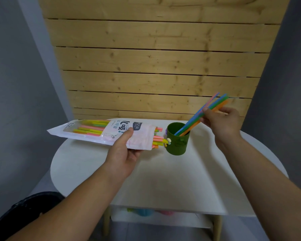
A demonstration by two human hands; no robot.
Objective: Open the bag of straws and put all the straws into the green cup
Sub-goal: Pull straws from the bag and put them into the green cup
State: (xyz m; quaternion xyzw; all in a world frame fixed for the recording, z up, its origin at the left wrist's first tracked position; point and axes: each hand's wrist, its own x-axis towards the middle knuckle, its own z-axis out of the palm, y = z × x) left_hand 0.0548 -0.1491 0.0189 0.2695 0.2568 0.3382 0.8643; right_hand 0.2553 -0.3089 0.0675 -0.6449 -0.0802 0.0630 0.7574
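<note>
My left hand (123,153) holds the white straw bag (101,133) flat above the table, its open end facing right. Several pink, yellow and orange straw ends (158,137) stick out of that opening, close to the green cup (177,145). The cup stands upright on the white table. My right hand (221,121) pinches a small bunch of blue, green, orange and pink straws (196,117). Their lower ends sit inside the cup and they lean up to the right.
The white table (172,180) has a rounded left side and a front edge near me. A wooden slat panel (155,66) rises right behind it. Coloured items (144,212) lie on a shelf below the tabletop. A dark object (24,214) sits at lower left.
</note>
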